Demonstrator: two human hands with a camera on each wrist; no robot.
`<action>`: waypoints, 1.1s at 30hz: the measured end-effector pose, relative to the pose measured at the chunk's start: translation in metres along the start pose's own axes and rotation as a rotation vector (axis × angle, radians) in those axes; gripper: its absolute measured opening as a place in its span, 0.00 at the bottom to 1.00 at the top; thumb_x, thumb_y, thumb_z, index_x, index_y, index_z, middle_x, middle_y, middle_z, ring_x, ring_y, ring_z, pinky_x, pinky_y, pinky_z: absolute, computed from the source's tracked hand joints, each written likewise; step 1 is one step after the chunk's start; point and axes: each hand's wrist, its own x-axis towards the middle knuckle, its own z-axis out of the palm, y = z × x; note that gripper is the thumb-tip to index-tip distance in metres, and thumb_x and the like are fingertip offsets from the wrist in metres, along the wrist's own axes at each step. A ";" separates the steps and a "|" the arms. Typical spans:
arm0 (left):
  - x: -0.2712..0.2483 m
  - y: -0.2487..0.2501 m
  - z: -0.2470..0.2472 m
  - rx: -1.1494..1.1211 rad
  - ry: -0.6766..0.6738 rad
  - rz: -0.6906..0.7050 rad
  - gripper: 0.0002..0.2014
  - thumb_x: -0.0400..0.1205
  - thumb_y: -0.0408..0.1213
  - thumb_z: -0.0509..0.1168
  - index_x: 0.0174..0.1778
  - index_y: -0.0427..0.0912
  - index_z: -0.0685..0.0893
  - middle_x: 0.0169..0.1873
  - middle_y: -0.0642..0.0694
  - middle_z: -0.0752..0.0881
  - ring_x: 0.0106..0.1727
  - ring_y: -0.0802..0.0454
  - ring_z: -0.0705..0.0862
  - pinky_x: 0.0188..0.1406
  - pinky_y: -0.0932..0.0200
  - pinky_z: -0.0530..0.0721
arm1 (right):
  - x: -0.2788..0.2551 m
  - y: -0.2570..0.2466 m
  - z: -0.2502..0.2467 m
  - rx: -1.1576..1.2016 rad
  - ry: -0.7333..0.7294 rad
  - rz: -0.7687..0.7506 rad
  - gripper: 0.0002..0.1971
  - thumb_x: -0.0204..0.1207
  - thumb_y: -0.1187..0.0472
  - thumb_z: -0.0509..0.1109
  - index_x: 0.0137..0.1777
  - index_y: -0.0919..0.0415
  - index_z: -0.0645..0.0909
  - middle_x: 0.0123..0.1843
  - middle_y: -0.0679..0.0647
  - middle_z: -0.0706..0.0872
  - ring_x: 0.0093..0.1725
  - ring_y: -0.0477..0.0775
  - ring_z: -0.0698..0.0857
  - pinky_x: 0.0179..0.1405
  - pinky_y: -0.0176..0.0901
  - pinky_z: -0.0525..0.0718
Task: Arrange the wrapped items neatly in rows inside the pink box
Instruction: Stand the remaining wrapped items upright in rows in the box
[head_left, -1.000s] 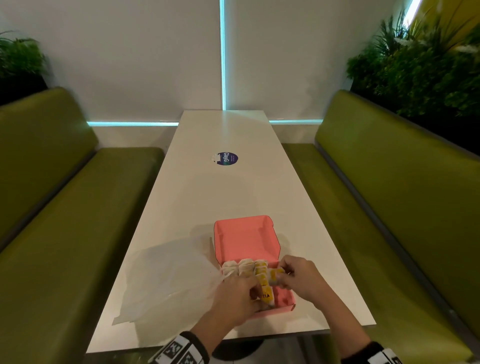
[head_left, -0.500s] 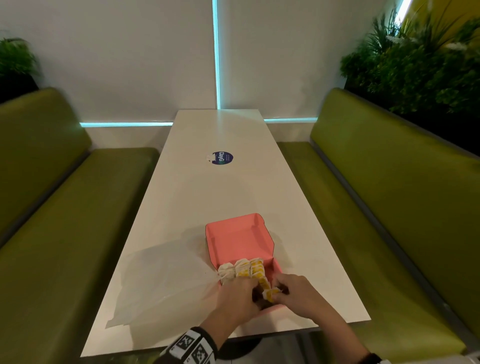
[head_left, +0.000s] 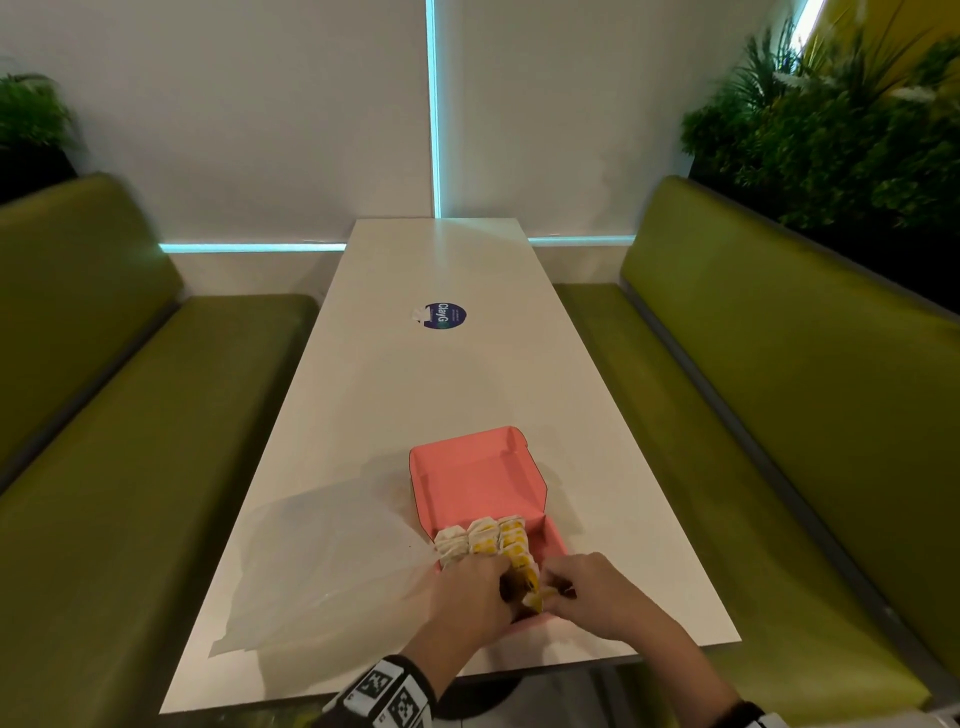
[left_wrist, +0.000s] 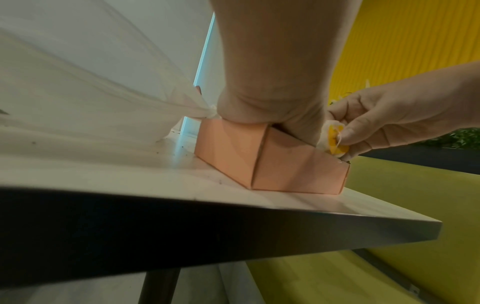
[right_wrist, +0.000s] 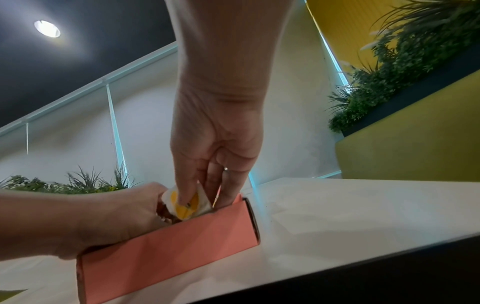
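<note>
The pink box (head_left: 553, 535) stands open near the table's front edge, its lid (head_left: 478, 478) lying back. Rows of white-and-yellow wrapped items (head_left: 483, 538) fill its left part. My right hand (head_left: 587, 587) pinches one wrapped item (head_left: 532, 597) between thumb and fingers at the box's near right side; the wrist views show that wrapped item (right_wrist: 184, 205) (left_wrist: 333, 142) just above the box wall (right_wrist: 168, 246). My left hand (head_left: 478, 592) reaches into the box with fingers curled against the rows, touching the same item. Its fingertips are hidden inside the box (left_wrist: 285, 164).
A crumpled clear plastic bag (head_left: 322, 561) lies left of the box, touching it. A round blue sticker (head_left: 444, 315) sits mid-table. Green benches (head_left: 779, 415) flank the white table (head_left: 415, 405). The front table edge is just behind the box.
Both hands have moved toward the near end of the box. The pinched item has gone lower, from above the rows to the near right corner.
</note>
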 end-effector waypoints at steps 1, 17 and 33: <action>0.000 0.000 0.000 0.010 0.013 -0.002 0.16 0.77 0.55 0.64 0.55 0.50 0.83 0.52 0.50 0.86 0.53 0.50 0.83 0.44 0.61 0.75 | 0.000 0.000 -0.001 0.025 -0.014 0.000 0.11 0.71 0.58 0.71 0.33 0.47 0.72 0.36 0.47 0.80 0.38 0.47 0.78 0.47 0.47 0.81; 0.002 -0.003 0.006 -0.024 0.008 -0.039 0.17 0.76 0.57 0.64 0.55 0.51 0.82 0.54 0.50 0.85 0.54 0.48 0.82 0.50 0.57 0.79 | 0.007 -0.006 0.000 -0.102 -0.033 0.051 0.13 0.76 0.52 0.71 0.53 0.60 0.89 0.51 0.58 0.89 0.51 0.57 0.84 0.42 0.38 0.71; -0.001 -0.007 0.004 0.007 0.055 -0.003 0.17 0.79 0.52 0.63 0.61 0.51 0.79 0.60 0.51 0.83 0.59 0.49 0.80 0.55 0.57 0.76 | 0.015 -0.010 -0.003 -0.145 -0.126 -0.002 0.15 0.75 0.52 0.68 0.45 0.66 0.86 0.37 0.58 0.83 0.27 0.43 0.71 0.30 0.36 0.66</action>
